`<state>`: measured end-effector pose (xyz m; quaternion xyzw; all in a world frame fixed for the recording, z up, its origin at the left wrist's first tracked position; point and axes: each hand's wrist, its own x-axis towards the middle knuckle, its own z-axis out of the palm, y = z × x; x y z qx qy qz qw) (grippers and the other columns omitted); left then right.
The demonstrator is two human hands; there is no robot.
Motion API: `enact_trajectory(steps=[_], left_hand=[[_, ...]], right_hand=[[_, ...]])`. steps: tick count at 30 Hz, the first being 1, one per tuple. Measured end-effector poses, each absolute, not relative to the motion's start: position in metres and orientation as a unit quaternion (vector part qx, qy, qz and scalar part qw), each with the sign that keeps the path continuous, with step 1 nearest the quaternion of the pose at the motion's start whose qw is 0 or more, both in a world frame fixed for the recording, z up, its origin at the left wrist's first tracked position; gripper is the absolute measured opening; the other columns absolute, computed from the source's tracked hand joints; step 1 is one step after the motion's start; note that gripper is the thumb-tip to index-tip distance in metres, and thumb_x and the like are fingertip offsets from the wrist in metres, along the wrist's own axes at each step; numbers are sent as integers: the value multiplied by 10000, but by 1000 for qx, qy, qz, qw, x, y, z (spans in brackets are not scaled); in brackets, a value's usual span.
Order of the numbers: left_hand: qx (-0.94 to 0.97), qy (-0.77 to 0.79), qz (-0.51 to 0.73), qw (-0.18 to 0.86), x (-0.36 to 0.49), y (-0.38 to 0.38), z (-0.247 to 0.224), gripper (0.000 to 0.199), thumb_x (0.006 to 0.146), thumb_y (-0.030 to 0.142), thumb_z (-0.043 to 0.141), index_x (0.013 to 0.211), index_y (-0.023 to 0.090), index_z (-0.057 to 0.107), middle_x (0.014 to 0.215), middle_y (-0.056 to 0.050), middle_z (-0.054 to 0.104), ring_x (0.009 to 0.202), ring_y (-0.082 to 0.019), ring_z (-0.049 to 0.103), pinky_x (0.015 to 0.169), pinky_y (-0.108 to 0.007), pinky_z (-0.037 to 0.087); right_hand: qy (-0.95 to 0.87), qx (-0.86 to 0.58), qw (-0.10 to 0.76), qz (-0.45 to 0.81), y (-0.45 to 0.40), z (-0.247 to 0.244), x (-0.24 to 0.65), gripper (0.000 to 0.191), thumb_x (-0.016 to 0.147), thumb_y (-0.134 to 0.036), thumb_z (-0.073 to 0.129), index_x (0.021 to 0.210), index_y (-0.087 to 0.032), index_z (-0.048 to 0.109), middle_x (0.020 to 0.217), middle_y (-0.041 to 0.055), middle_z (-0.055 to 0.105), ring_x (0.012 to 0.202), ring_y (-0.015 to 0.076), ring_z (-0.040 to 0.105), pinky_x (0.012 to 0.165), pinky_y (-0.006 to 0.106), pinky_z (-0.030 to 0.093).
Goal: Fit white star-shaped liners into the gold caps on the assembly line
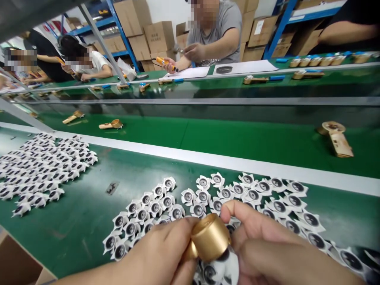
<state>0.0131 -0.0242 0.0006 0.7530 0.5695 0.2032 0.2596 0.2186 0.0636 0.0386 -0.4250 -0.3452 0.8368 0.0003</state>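
Note:
My left hand (157, 253) and my right hand (261, 245) both grip a short brass cylinder (210, 237) above the green belt (74, 233). A narrower brass end (190, 250) sticks out on its left side. Just under the cylinder, a white paper piece with a dark circular print (222, 269) sits against my right fingers, partly hidden. Around my hands lies a scattered group of similar star-shaped pieces (203, 196). A second dense group (38, 170) lies further left.
A white strip (208, 156) borders the belt, with a second green belt (190, 134) beyond carrying wooden-and-brass parts (335, 136). Behind a glass pane, a co-worker's hands (190, 55) hold an orange tool. Cardboard boxes (157, 37) and blue shelving (115, 27) stand behind.

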Motion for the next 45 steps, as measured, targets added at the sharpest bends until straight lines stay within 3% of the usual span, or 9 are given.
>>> enact_trajectory(steps=[9, 15, 23, 29, 33, 36, 39, 42, 45], left_hand=[[803, 534, 226, 138, 18, -20, 12, 446, 741, 127, 373, 1172, 218, 443, 922, -35, 714, 733, -149, 701, 685, -202, 570], [827, 517, 182, 125, 22, -11, 29, 399, 767, 93, 397, 1150, 197, 444, 967, -48, 704, 837, -146, 700, 758, -194, 565], [847, 498, 178, 50, 21, -14, 20, 366, 758, 66, 353, 1088, 180, 465, 858, -54, 697, 703, -174, 681, 645, -251, 566], [840, 482, 230, 93, 19, -13, 18, 395, 728, 70, 352, 1080, 189, 485, 893, -54, 703, 731, -167, 673, 678, -247, 552], [789, 530, 184, 251, 14, -13, 38, 276, 815, 157, 409, 1038, 213, 561, 924, -36, 698, 779, -151, 660, 673, -200, 539], [709, 608, 137, 331, 3, -7, 56, 195, 922, 310, 437, 998, 206, 584, 826, -20, 658, 718, -137, 613, 630, -181, 513], [687, 619, 149, 350, -16, 16, 68, 324, 958, 443, 379, 925, 179, 562, 664, 7, 546, 556, -113, 489, 521, -180, 429], [688, 661, 133, 267, -38, 62, 69, 404, 963, 513, 320, 931, 177, 541, 631, 14, 508, 567, -139, 483, 541, -213, 390], [688, 714, 72, 104, -62, 117, 57, 419, 956, 517, 297, 987, 169, 529, 800, -48, 604, 737, -214, 576, 654, -273, 414]], right_hand=[[-317, -408, 5, 856, 63, 42, 220, 660, 575, -286, 456, 1206, -195, 286, 502, -54, 530, 453, 102, 472, 488, 203, 249], [-313, -402, 10, 861, 59, 37, 220, 675, 574, -263, 436, 1230, -195, 291, 524, -35, 560, 429, 99, 469, 475, 194, 266], [-302, -411, 18, 860, 60, 37, 219, 717, 583, -277, 452, 1264, -169, 257, 529, -11, 570, 422, 92, 442, 480, 190, 279], [-285, -388, 57, 875, 54, 39, 219, 702, 595, -236, 473, 1269, -178, 287, 597, -14, 579, 479, 74, 451, 507, 182, 288], [-360, -322, 6, 876, 72, 47, 230, 633, 745, -252, 520, 1318, -184, 260, 743, 39, 644, 572, 119, 565, 569, 214, 387], [-568, -330, 42, 753, 113, 53, 255, 412, 892, -310, 498, 1270, -197, 380, 902, 70, 663, 751, 180, 637, 679, 273, 456], [-746, -458, 124, 466, 169, 51, 293, 296, 913, -333, 496, 1176, -198, 518, 879, 51, 652, 773, 187, 622, 653, 255, 437], [-788, -590, 85, 154, 215, 35, 328, 229, 888, -280, 510, 1069, -179, 607, 866, 65, 648, 738, 198, 603, 627, 266, 401], [-786, -609, 51, 98, 238, 12, 345, 229, 848, -275, 577, 1026, -155, 657, 985, 124, 628, 817, 244, 606, 687, 295, 401]])
